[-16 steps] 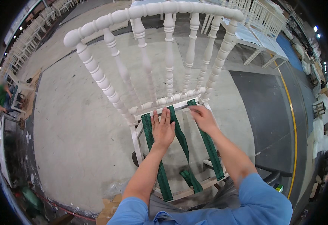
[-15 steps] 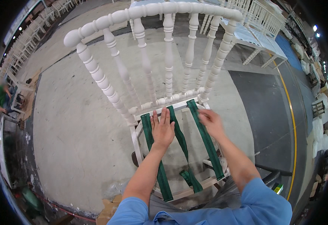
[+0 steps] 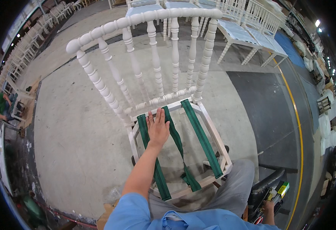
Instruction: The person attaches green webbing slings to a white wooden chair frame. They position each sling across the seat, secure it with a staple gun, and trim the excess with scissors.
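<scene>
A white chair frame point(image 3: 216, 135) with turned back spindles stands in front of me, its seat crossed by green webbing straps. My left hand point(image 3: 158, 128) lies flat with its fingers stretched out at the rear seat rail, by the end of the middle green strap point(image 3: 176, 138). That strap hangs slack, its front end folded near the front rail. A left green strap point(image 3: 159, 177) and a right green strap point(image 3: 202, 138) run from the rear rail to the front. Down at the lower right, my right hand point(image 3: 268, 209) is closed beside dark tools point(image 3: 277, 197); what it grips is hidden.
White chairs with pale blue seats point(image 3: 237, 32) stand in rows at the back right. More white chairs point(image 3: 22, 53) line the far left, where a person in green point(image 3: 1, 103) sits. A black padded support point(image 3: 267, 182) is at my right. A yellow line point(image 3: 299, 126) crosses the floor.
My right hand has left the right strap and moved down to the tools at my lower right. My left hand stays at the rear rail. The view has shifted slightly.
</scene>
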`<state>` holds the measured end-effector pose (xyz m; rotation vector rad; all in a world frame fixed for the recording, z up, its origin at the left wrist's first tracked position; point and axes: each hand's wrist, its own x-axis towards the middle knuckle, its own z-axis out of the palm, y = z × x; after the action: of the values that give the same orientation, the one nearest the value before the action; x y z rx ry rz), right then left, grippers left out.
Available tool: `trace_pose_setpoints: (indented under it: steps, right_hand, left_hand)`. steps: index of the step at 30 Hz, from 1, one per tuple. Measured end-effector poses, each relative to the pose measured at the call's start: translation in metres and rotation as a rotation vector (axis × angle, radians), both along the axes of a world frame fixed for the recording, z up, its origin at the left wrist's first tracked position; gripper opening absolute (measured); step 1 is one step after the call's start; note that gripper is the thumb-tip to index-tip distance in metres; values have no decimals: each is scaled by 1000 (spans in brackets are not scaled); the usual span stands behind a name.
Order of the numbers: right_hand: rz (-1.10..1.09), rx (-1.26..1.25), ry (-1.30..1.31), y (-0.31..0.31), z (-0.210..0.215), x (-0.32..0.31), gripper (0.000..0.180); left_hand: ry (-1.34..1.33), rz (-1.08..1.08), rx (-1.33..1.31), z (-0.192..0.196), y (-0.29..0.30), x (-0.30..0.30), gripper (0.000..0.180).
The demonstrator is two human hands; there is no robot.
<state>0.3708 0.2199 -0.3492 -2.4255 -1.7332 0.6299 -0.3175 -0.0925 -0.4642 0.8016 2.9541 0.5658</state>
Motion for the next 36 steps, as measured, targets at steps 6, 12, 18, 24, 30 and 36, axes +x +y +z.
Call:
trace_pose_setpoints:
  steps: [6,12,18,24,30,36]
  right_hand:
    - [1,-129,-44,6,1,-4,20]
    - [-147,-74,235,6,-3,23,27]
    - [-16,-58,161,13,-13,30,40]
    - [199,211,255,16,13,-5,56]
    - [361,185,669,13,100,-137,45]
    - [787,-203,852,-14,139,-352,48]
  left_hand:
    - [9,-17,-44,1,-2,0,71]
    - [14,-24,-57,0,-1,-2,72]
    - [-20,-19,-53,0,-1,-2,73]
    - [3,-18,-16,-2,-1,-2,74]
    - [0,-8,11,-8,-2,-2,75]
    - [-30,5,16,-11,-1,-3,75]
